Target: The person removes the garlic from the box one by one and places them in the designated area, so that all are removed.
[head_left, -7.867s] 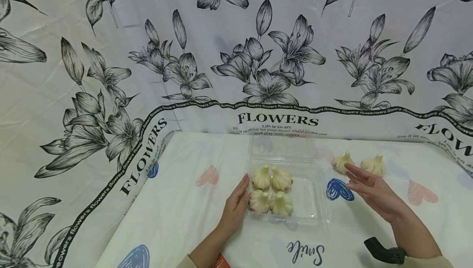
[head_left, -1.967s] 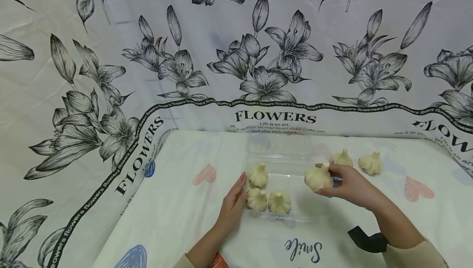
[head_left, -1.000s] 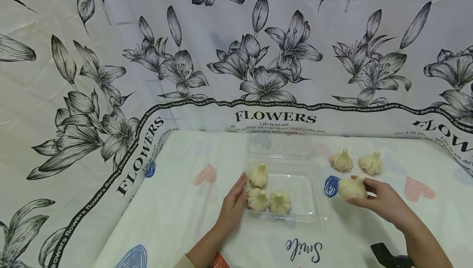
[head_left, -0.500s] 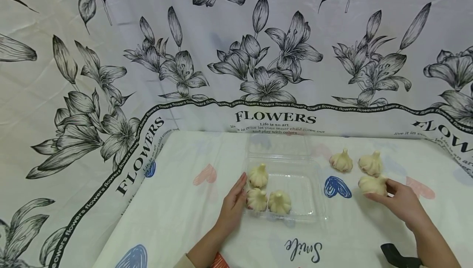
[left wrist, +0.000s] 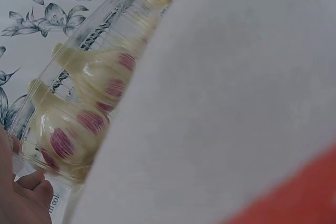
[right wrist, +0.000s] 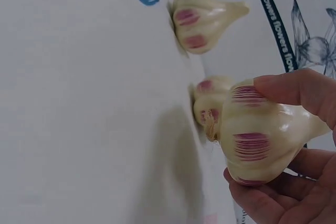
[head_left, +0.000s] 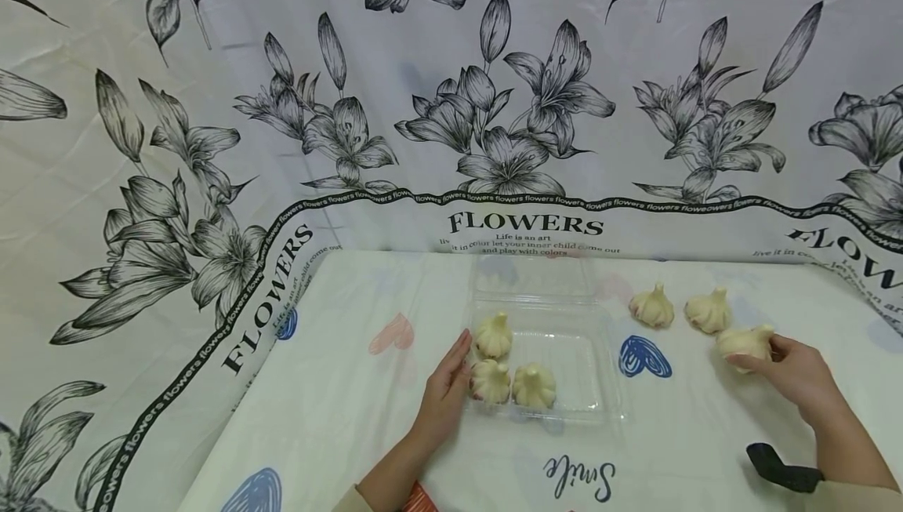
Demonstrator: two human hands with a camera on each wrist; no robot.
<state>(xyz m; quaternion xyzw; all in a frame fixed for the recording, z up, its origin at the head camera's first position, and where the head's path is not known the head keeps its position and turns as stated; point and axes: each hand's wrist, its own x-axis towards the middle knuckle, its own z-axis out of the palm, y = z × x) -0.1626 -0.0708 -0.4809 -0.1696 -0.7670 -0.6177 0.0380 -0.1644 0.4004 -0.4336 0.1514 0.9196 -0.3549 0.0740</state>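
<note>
My right hand point(head_left: 800, 375) pinches a pale garlic bulb point(head_left: 746, 347) between thumb and fingers, at the right of the table. Purple streaks and a root tuft show on this bulb in the right wrist view, and it appears raised off the cloth. Just behind it stand two more garlic bulbs, the left one point(head_left: 652, 307) and the right one point(head_left: 708, 310). My left hand point(head_left: 444, 390) rests with extended fingers against the left side of a clear plastic clamshell box point(head_left: 582, 371). Three garlic bulbs point(head_left: 534, 386) sit in the box's left and front part.
The box's clear lid point(head_left: 534, 277) lies folded back toward the wall. A white cloth point(head_left: 339, 394) with hearts covers the table, and a flower-print curtain point(head_left: 451, 143) hangs behind. Something red point(head_left: 419, 499) lies near my left forearm; a black strap part point(head_left: 781, 469) sits at my right wrist.
My right hand has lifted one garlic bulb out of the box's back row and carried it right, past the two loose bulbs. My left hand stays at the box.
</note>
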